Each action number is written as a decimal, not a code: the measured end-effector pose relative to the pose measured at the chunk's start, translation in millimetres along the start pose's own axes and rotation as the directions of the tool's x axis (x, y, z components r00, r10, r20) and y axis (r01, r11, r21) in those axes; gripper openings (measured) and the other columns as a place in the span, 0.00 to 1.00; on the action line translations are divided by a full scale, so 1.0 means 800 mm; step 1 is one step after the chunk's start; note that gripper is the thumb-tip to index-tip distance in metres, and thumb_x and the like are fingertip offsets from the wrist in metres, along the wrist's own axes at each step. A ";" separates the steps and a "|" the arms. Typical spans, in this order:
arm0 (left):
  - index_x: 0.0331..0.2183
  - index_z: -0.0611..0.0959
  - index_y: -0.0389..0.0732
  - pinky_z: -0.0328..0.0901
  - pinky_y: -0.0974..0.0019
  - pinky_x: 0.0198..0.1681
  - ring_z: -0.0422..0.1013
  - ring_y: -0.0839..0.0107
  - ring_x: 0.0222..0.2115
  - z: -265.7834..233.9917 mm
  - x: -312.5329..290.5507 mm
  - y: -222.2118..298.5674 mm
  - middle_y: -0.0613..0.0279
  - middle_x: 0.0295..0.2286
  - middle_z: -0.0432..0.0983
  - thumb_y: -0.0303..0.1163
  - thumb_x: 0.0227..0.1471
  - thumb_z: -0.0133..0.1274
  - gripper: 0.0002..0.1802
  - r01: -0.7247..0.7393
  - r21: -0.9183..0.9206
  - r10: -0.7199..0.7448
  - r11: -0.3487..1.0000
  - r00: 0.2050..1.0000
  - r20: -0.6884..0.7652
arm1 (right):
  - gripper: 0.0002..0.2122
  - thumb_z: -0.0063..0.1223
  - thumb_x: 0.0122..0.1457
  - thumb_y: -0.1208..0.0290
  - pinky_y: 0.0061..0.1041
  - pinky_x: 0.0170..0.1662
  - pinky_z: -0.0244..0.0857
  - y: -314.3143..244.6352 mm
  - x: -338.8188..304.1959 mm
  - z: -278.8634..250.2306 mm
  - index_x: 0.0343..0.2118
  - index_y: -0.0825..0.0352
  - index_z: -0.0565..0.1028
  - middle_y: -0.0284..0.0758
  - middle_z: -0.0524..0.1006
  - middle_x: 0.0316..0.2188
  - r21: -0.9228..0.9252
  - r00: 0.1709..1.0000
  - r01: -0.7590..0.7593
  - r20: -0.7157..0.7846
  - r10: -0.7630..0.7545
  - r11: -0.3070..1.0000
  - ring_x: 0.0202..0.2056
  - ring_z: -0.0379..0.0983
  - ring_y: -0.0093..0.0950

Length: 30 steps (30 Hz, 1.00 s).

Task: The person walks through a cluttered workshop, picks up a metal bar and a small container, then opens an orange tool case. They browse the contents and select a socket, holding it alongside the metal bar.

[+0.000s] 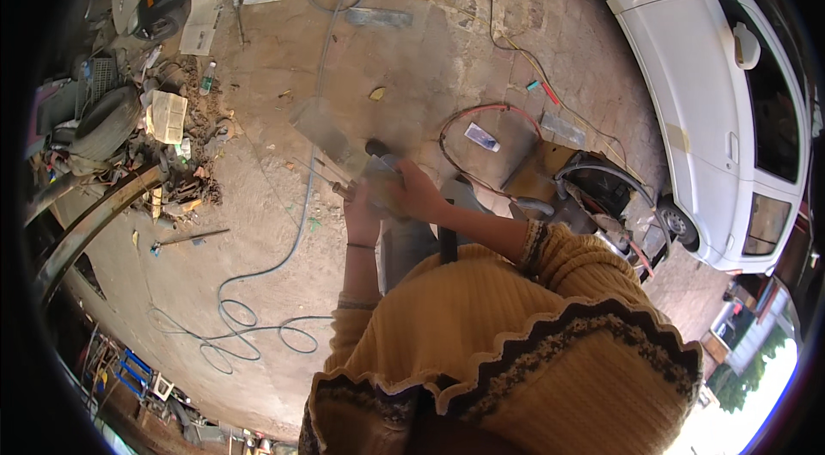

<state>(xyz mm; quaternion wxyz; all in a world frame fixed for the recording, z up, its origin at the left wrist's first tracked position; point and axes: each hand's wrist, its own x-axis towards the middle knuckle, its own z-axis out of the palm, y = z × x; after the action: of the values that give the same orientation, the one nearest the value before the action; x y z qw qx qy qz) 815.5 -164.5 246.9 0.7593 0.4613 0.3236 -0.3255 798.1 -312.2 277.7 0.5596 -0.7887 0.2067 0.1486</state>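
My two hands are close together in front of my body, and a hazy smear over the middle of the head view blurs what lies between them. My left hand [364, 213] is closed, and a thin rod [323, 171] sticks out from beside its fingers toward the far left. My right hand [419, 190] is closed round something greyish that I cannot make out. A dark round end [375, 148] shows just beyond its fingers. Beyond my hands a blurred grey flat piece [331, 139] lies at a slant.
A white car [687, 68] stands at the right. Near my right arm are a red hose [443, 133] and an opened machine [597, 184]. A blue-grey hose [301, 232] winds across the floor. Scrap, a tyre [107, 124] and a curved metal rail [94, 223] crowd the left.
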 end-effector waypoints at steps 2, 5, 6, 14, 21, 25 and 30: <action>0.40 0.74 0.37 0.65 0.72 0.23 0.71 0.75 0.27 -0.006 0.017 0.026 0.63 0.31 0.74 0.41 0.56 0.48 0.17 -0.010 -0.023 0.009 1.000 0.998 -0.060 | 0.15 0.50 0.53 0.66 0.40 0.39 0.63 -0.025 0.023 0.017 0.39 0.70 0.63 0.51 0.70 0.36 0.035 0.998 -0.055 0.025 0.055 0.998 0.37 0.69 0.49; 0.37 0.76 0.37 0.60 0.74 0.16 0.68 0.78 0.19 -0.015 0.038 0.057 0.65 0.26 0.74 0.40 0.56 0.47 0.15 0.005 0.006 -0.004 1.000 0.998 -0.063 | 0.18 0.50 0.53 0.67 0.42 0.38 0.63 -0.054 0.053 0.034 0.42 0.69 0.59 0.53 0.69 0.35 0.086 0.978 -0.201 0.063 0.196 0.976 0.36 0.69 0.50; 0.38 0.76 0.37 0.61 0.75 0.16 0.68 0.78 0.20 -0.018 0.047 0.066 0.65 0.26 0.74 0.38 0.55 0.47 0.15 0.068 0.013 -0.067 0.998 0.997 -0.048 | 0.18 0.50 0.53 0.66 0.41 0.38 0.64 -0.060 0.063 0.035 0.42 0.69 0.60 0.52 0.70 0.36 0.079 0.971 -0.237 0.044 0.234 0.968 0.36 0.70 0.50; 0.45 0.74 0.35 0.65 0.66 0.39 0.71 0.67 0.38 -0.037 0.161 0.119 0.59 0.38 0.74 0.30 0.52 0.51 0.18 0.131 -0.024 -0.131 0.991 0.991 -0.012 | 0.10 0.56 0.51 0.67 0.28 0.34 0.65 -0.048 0.223 0.025 0.32 0.67 0.72 0.38 0.72 0.29 0.115 0.996 -0.041 -0.076 0.050 0.993 0.30 0.71 0.33; 0.48 0.71 0.39 0.65 0.57 0.48 0.70 0.62 0.44 -0.034 0.275 0.150 0.59 0.41 0.73 0.32 0.51 0.53 0.21 0.056 -0.425 -0.087 0.904 0.995 -0.053 | 0.13 0.58 0.46 0.71 0.28 0.34 0.66 0.097 0.512 -0.044 0.36 0.68 0.73 0.35 0.74 0.25 -0.397 0.987 -0.162 -0.078 0.143 0.903 0.29 0.71 0.29; 0.46 0.73 0.39 0.65 0.57 0.47 0.70 0.63 0.43 -0.043 0.357 0.112 0.59 0.41 0.73 0.37 0.52 0.52 0.21 0.168 -0.490 -0.288 0.855 0.941 -0.180 | 0.22 0.61 0.44 0.69 0.33 0.47 0.65 0.220 0.669 -0.030 0.43 0.70 0.68 0.43 0.68 0.48 -0.807 0.988 -0.088 0.004 0.154 0.584 0.49 0.65 0.40; 0.44 0.74 0.39 0.63 0.57 0.49 0.69 0.62 0.43 -0.052 0.456 0.033 0.59 0.40 0.73 0.38 0.52 0.51 0.20 0.206 -0.720 -0.439 0.663 0.886 -0.150 | 0.32 0.65 0.43 0.66 0.35 0.52 0.61 0.333 0.856 0.011 0.50 0.70 0.62 0.47 0.64 0.51 -0.934 0.823 0.024 0.221 0.523 0.358 0.53 0.61 0.41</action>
<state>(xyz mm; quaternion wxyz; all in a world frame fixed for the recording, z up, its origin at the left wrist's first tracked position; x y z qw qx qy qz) 1040.0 -188.7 -44.3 0.7428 0.1271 0.6133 -0.2365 1263.1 -489.8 -262.7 0.0383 -0.8530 0.0662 0.5163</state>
